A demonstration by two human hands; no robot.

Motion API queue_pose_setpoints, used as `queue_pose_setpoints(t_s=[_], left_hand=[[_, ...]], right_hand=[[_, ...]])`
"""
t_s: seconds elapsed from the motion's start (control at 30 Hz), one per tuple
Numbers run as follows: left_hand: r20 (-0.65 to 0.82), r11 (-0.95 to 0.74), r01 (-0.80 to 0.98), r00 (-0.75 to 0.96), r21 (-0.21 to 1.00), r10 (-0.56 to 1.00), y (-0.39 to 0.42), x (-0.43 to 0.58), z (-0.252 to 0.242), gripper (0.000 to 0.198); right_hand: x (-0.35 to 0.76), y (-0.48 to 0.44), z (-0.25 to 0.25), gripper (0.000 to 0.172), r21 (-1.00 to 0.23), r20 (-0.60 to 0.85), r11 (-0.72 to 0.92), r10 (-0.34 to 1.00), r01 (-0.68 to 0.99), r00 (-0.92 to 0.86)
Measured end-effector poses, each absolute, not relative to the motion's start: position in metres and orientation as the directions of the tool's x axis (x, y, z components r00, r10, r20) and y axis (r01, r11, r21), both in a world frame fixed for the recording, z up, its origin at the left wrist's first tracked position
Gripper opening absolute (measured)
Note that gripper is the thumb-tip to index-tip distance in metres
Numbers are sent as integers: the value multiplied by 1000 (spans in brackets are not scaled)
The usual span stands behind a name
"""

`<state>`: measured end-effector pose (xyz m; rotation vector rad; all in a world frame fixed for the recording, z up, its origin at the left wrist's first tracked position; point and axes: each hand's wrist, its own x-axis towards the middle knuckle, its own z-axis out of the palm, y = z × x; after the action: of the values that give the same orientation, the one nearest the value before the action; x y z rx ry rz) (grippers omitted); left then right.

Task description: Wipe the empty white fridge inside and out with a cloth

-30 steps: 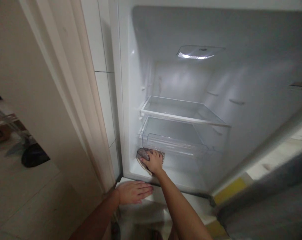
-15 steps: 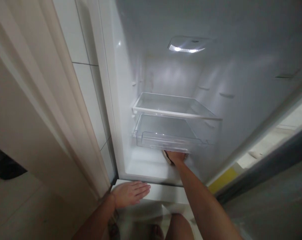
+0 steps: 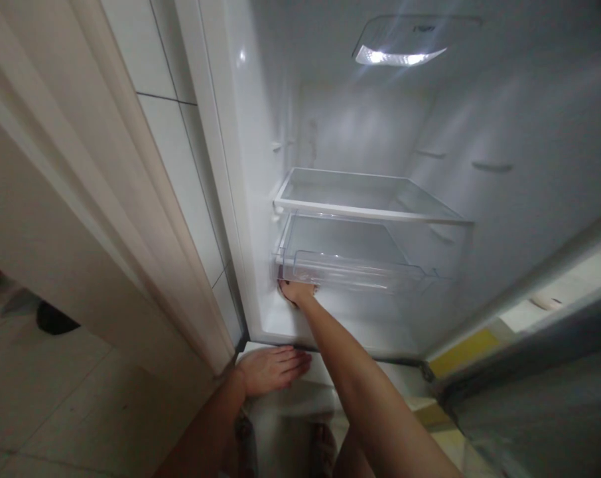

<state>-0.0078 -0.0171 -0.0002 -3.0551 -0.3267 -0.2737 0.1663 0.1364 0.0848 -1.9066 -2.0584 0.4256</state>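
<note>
My right hand reaches into the refrigerator, under the clear plastic drawer, near the left inner wall. It is closed on what looks like a folded cloth, dark with a pale edge, against the floor of the compartment. The drawer front partly covers the fingers and the cloth. My left hand lies flat, fingers stretched out, on the white ledge below the compartment, holding nothing.
A glass shelf sits above the drawer, and a lit lamp is overhead. The open refrigerator door stands at the right, with a yellow item by it. A beige door frame and tiled wall flank the left.
My right hand has moved left with the cloth, from the middle of the compartment floor to the left wall. My left hand stays on the ledge. The view has shifted slightly.
</note>
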Motion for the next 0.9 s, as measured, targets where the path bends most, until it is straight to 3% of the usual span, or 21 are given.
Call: queue_pose_setpoints(t_s=[0.27, 0.43, 0.73, 0.9], left_hand=[[181, -971, 197, 968, -135, 171, -15, -7, 2, 66], [227, -963, 205, 960, -174, 163, -16, -7, 1, 75], [262, -965, 189, 955, -181, 138, -16, -10, 1, 81], [258, -976, 182, 955, -121, 146, -12, -12, 4, 77]], right_hand=[[199, 37, 93, 56, -411, 106, 262, 965, 873, -240], [241, -4, 96, 57, -409, 127, 259, 966, 875, -227], [307, -33, 90, 60, -338, 218, -36, 969, 940, 115], [304, -30, 91, 61, -300, 186, -98, 969, 949, 159]])
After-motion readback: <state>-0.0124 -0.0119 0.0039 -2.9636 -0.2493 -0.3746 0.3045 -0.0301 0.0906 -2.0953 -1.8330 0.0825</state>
